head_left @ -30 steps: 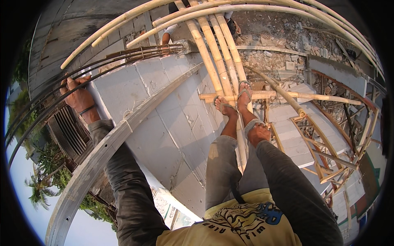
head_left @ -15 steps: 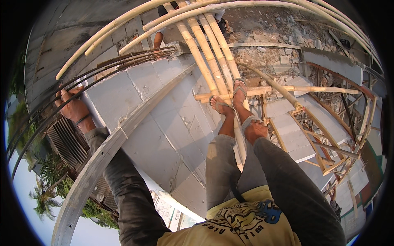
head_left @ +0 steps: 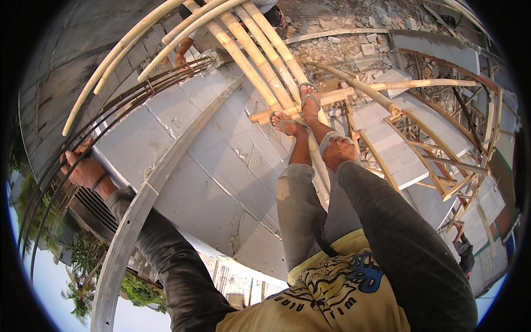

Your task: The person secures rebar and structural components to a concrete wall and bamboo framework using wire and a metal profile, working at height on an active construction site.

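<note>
My left hand (head_left: 86, 169) is closed at the far left around thin dark steel reinforcing bars (head_left: 124, 99), beside the corner of a pale grey block wall (head_left: 193, 149). The bars run from there toward the top of the wall. My right hand (head_left: 337, 152) rests on my right knee, fingers bent over it near the frayed trouser hem. A long pale wooden batten (head_left: 135, 218) with string tied round it slants across the wall, passing over my left sleeve. My sandalled feet stand on bamboo poles (head_left: 254, 52), by a crossing bamboo pole (head_left: 420, 84).
At the far end of the bars, another person's arm (head_left: 182, 52) reaches down beside the bamboo. Rubble (head_left: 354, 50) covers the ground far below. A wooden frame (head_left: 437, 160) stands at right; another person (head_left: 463, 249) is lower right. Corrugated sheeting (head_left: 91, 213) lies below my left hand.
The view has shifted, so the wall, bamboo and feet appear a little further left and up. My left hand still grips the bars, and my right stays on the knee.
</note>
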Available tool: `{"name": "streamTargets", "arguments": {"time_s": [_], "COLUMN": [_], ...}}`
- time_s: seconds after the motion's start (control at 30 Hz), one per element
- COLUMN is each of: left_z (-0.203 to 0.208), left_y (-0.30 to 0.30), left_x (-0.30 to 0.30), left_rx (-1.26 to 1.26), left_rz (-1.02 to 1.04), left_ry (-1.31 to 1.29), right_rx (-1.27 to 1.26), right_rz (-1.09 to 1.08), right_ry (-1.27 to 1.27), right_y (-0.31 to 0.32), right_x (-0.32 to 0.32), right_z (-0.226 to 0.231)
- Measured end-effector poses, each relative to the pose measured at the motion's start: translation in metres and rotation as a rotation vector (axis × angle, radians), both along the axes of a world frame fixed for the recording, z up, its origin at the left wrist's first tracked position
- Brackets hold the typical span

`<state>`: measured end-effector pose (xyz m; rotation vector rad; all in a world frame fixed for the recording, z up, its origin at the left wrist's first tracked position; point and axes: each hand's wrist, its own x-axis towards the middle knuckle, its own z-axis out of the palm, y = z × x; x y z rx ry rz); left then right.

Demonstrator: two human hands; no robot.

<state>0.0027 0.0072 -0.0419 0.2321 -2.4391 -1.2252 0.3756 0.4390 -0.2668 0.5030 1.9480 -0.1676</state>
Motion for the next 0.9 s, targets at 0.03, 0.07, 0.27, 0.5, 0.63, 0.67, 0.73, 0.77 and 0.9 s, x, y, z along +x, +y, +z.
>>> {"name": "streamTargets", "arguments": {"time_s": [0.03, 0.07, 0.27, 0.5, 0.63, 0.67, 0.73, 0.77, 0.9], "left_z": [0.002, 0.002, 0.001, 0.001, 0.001, 0.000, 0.000, 0.000, -0.002], "left_y": [-0.002, -0.004, -0.007, -0.008, -0.007, -0.006, -0.006, -0.008, -0.010], "left_x": [0.000, 0.000, 0.002, 0.001, 0.002, 0.002, 0.003, 0.003, 0.001], "left_rx": [-0.005, -0.020, -0.062, -0.048, -0.059, -0.061, -0.064, -0.068, -0.069], "left_rz": [-0.008, -0.018, -0.050, -0.055, -0.050, -0.053, -0.059, -0.063, -0.045], "left_ry": [-0.015, -0.015, -0.016, -0.013, -0.017, -0.014, -0.007, -0.007, -0.004], "right_rx": [0.001, 0.002, 0.020, 0.019, 0.020, 0.019, 0.014, 0.010, 0.017], "right_rz": [0.001, 0.002, 0.002, 0.002, 0.010, 0.009, 0.009, 0.010, 0.009], "right_ry": [0.007, 0.013, -0.021, -0.047, -0.041, -0.042, -0.045, -0.047, -0.056], "right_y": [0.000, 0.000, -0.003, -0.002, -0.001, -0.001, -0.001, -0.001, -0.001], "right_x": [0.001, 0.002, -0.005, -0.006, -0.003, -0.003, -0.004, -0.005, -0.005], "right_z": [0.000, -0.002, 0.003, 0.003, 0.001, 0.000, 0.001, 0.002, 0.001]}}
